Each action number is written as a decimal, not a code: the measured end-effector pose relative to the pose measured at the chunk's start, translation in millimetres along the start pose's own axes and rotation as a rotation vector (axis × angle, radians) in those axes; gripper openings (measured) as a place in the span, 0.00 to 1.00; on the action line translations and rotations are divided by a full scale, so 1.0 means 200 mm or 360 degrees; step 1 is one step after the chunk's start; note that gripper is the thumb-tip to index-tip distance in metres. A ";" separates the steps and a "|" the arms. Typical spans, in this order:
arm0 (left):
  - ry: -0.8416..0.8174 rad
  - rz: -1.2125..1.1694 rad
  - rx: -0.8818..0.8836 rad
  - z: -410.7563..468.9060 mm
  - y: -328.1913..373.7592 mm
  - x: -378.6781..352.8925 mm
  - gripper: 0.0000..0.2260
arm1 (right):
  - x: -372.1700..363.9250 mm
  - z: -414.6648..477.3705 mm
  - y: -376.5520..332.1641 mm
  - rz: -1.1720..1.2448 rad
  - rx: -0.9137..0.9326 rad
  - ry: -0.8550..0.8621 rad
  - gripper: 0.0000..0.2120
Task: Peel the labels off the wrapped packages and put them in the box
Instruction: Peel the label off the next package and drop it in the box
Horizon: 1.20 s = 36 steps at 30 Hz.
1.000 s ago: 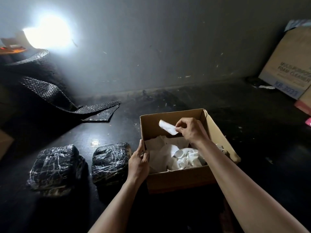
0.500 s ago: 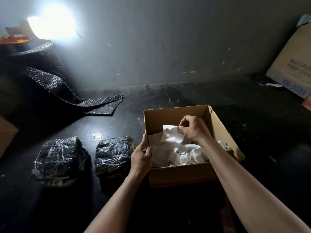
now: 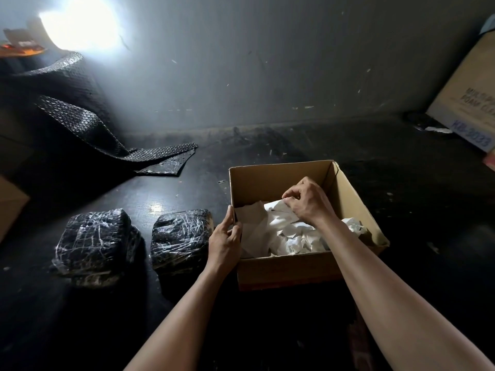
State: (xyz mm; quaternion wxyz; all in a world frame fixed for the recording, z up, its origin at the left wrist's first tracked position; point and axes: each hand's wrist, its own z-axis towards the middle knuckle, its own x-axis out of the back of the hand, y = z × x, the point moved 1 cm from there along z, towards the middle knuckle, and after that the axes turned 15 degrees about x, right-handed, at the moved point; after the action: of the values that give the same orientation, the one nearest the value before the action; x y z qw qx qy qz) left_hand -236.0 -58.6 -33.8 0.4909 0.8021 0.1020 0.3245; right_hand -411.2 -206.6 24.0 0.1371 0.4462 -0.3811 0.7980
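Head view: open cardboard box (image 3: pixel 281 267) sits on dark tabletop (image 3: pixel 401 215), partly filled with a pile of crumpled white peeled labels (image 3: pixel 292 236). Right hand (image 3: pixel 308 202) is down inside the box, fingers curled, pinching a white label (image 3: pixel 278 207) on top of the pile. Left hand (image 3: pixel 225 242) grips the box's left wall, thumb and fingers clamped on the edge. Two wrapped packages, black under clear film, lie left of the box: near package (image 3: pixel 179 234) just beside the left hand, far package (image 3: pixel 93 236) beside it. Black bubble wrap (image 3: pixel 80 121) at back left; printed carton (image 3: pixel 471 103) at far right.
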 end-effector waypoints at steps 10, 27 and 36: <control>-0.0032 -0.0053 0.0016 0.00 -0.01 0.00 0.28 | 0.06 0.01 -0.07 -0.0060 -0.0010 0.0049 0.07; -0.0005 0.0073 -0.0132 0.03 -0.02 0.01 0.25 | 0.12 0.01 -0.14 -0.0031 0.0017 0.0024 0.05; -0.0051 0.0202 -0.0164 0.05 0.01 0.02 0.25 | 0.14 -0.04 -0.22 -0.0056 -0.0065 -0.0184 0.11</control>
State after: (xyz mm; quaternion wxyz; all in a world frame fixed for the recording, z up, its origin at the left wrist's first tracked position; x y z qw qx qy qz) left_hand -226.0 -65.1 -33.7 0.5116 0.7856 0.0262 0.3471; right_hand -407.1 -175.0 66.3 0.1379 0.4953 -0.3968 0.7604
